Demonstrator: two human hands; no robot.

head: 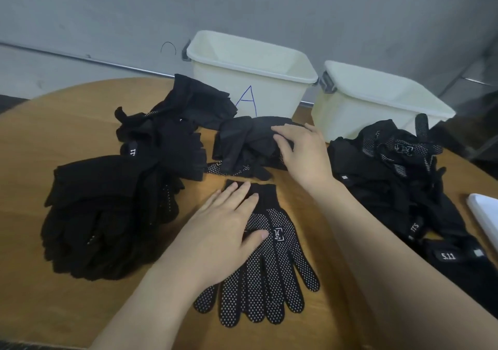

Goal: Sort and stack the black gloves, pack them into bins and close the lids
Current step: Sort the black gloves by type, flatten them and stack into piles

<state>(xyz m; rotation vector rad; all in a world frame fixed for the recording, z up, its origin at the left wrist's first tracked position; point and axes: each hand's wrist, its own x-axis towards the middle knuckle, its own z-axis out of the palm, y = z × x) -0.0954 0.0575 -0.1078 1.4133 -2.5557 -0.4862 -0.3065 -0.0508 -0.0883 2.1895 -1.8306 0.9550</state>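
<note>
A black glove with white grip dots point(272, 277) lies flat on the wooden table point(89, 309), fingers toward me. My left hand point(223, 231) presses flat on its cuff and palm with straight fingers. My right hand point(301, 153) reaches into a crumpled heap of black gloves point(242, 145) in the middle, fingers curled over one of them. A thick stack of black gloves point(107, 215) sits at the left, more gloves point(175, 123) behind it, and a loose pile point(390, 177) at the right. Two open white bins stand at the back: bin A point(256, 80) and a second bin point(377, 101).
A white flat thing, perhaps a lid point(485, 215), shows at the right edge. A grey wall runs behind the bins. Bare table surface lies in front near me and at the far left.
</note>
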